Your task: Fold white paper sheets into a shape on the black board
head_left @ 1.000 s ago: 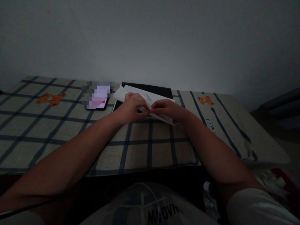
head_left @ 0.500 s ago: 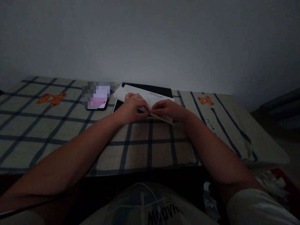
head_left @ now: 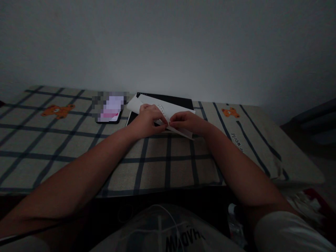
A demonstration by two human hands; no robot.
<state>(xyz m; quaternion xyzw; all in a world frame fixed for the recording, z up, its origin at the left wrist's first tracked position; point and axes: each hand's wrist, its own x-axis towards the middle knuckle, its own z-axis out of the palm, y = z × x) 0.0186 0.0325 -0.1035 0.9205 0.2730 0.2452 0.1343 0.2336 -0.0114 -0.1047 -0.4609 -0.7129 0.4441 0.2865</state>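
Note:
White paper (head_left: 160,100) lies at a slant over a dark, flat, notebook-like thing (head_left: 181,100), its left edge curling up. Between my hands, a narrow paper strip with a row of small dots or holes (head_left: 162,110) stands out along an edge. My left hand (head_left: 149,119) is closed, thumb and forefinger pinching the paper near this strip. My right hand (head_left: 185,120) pinches it too, its fingertips almost touching the left ones. A lower flap of the paper (head_left: 186,133) slants down beneath my right hand. Exactly what lies between the fingertips is too small to see.
A phone (head_left: 112,110) with a lit, partly blurred screen lies left of the paper. Checked cloth (head_left: 154,168) with bear prints covers the table, which meets a pale wall (head_left: 168,45). A clear bottle (head_left: 235,224) stands below the front edge at right.
The dotted strip has shifted up and left and shows more of its length. The printed grey patch on the paper is no longer visible. Both hands stay almost in place.

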